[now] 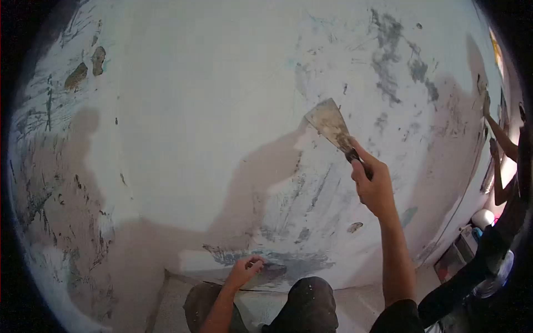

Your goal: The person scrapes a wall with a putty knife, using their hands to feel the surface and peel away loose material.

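Observation:
My right hand [373,186] is closed around the dark handle of a putty knife [330,123]. Its wide, stained blade points up and left, right at the pale wall [183,100], where its shadow meets the blade's corner. Low in front of my knees, my left hand [247,272] is closed with its fingers curled in; what they hold, if anything, I cannot tell. Close by it, a dark grey scraped patch [294,263] runs along the wall's foot. Grey smears [388,50] and scratches mark the plaster above the knife.
My bent knees [311,305] are near the wall's base. At the left, the adjoining wall has brown chipped spots [76,76]. On the right, another person's arm [502,139] reaches to the wall, with a white round object [482,218] and a crate [458,252] below.

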Demonstrator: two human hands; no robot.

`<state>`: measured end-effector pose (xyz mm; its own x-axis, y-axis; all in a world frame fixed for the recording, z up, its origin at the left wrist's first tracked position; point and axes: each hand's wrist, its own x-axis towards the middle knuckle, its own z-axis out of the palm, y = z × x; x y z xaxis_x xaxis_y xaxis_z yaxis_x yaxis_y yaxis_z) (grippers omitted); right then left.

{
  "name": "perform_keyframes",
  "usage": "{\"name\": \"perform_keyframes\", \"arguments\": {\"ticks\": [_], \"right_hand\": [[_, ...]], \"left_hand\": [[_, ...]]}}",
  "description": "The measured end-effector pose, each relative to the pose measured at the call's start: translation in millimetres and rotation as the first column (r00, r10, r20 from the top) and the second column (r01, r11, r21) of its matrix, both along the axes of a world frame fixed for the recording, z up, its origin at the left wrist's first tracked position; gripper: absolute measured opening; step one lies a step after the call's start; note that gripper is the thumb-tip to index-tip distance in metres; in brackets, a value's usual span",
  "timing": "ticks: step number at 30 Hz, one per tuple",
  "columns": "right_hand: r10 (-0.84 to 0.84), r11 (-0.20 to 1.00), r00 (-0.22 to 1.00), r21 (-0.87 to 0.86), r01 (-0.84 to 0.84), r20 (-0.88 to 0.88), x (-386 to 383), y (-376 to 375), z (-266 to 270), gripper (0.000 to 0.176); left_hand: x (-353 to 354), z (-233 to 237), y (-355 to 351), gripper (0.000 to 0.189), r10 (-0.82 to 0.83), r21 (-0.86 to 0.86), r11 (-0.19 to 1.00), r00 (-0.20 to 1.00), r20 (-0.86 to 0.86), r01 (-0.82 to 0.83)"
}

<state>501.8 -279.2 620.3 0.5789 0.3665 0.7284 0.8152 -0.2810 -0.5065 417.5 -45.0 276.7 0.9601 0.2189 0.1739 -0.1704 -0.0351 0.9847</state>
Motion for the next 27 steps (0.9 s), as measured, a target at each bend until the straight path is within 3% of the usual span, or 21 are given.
{"name": "perform_keyframes", "arguments": {"ticks": [8,10,13,14,18,21,24,26,27], "right_hand": [[-0.056,0.998,0.997,-0.019,0.055,-0.047,-1,-13,-2,0.044],[-0.081,0.996,0.993,-0.055,0.076,-0.082,-10,-16,1,0.044],[-0.093,0.994,0.995,-0.055,0.091,-0.04,1,-13,-2,0.044],[-0.06,0.998,0.998,-0.024,0.061,0.02,5,-7,-5,0.044],[-0.105,0.994,0.994,-0.029,0.106,0.039,-9,-6,-10,0.044],[-0.105,0.994,0.994,0.018,0.105,0.0,-1,-6,-17,0.046],[-0.08,0.996,0.996,0.036,0.081,-0.033,1,-7,-16,0.046],[-0.059,0.998,0.994,0.007,0.06,-0.09,-1,-13,-18,0.046],[-0.055,0.998,0.995,0.006,0.055,-0.086,-1,-11,-21,0.046]], "left_hand": [[1,3,3,0.024,-0.013,-0.035,0.999,1.0,0.018,0.013],[-4,12,-3,0.024,-0.015,0.079,0.997,1.0,0.004,0.015],[-1,4,1,0.025,-0.04,0.123,0.991,0.997,-0.064,0.048],[3,-3,2,0.027,-0.058,0.11,0.992,0.998,0.001,0.057],[0,-5,5,0.029,-0.065,0.133,0.989,0.997,-0.031,0.069],[1,-4,4,0.029,-0.066,0.109,0.991,0.99,-0.127,0.081],[6,-13,4,0.029,-0.07,-0.021,0.997,0.997,-0.027,0.069],[4,-3,3,0.027,-0.084,0.137,0.986,0.989,-0.119,0.1],[3,-4,6,0.027,-0.079,0.136,0.986,0.99,-0.116,0.095]]}}
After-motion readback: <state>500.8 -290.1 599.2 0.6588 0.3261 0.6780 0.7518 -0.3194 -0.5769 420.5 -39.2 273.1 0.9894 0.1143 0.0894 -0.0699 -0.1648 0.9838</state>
